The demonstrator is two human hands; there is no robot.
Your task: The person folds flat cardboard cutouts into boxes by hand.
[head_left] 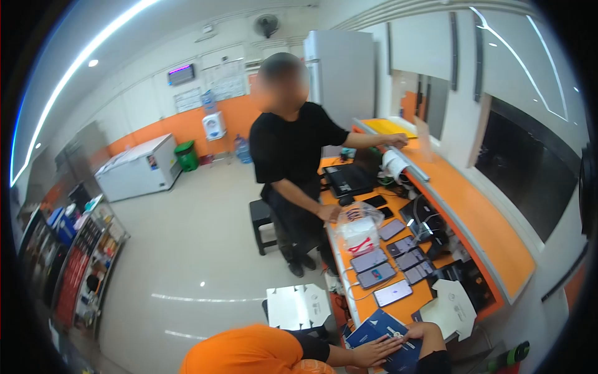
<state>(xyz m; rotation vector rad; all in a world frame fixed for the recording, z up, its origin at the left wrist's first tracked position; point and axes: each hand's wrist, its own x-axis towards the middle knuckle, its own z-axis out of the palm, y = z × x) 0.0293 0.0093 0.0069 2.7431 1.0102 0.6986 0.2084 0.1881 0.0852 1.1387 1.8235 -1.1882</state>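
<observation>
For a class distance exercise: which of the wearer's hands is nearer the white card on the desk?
The right hand, close beside the white card; the left hand is farther, on the blue printed piece.

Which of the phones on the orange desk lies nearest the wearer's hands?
The phone with the bright, mostly white screen; the other phones lie farther from the hands, with dimmer or dark screens.

Blue printed cardboard on orange desk

Two white boards, one blue board
</observation>
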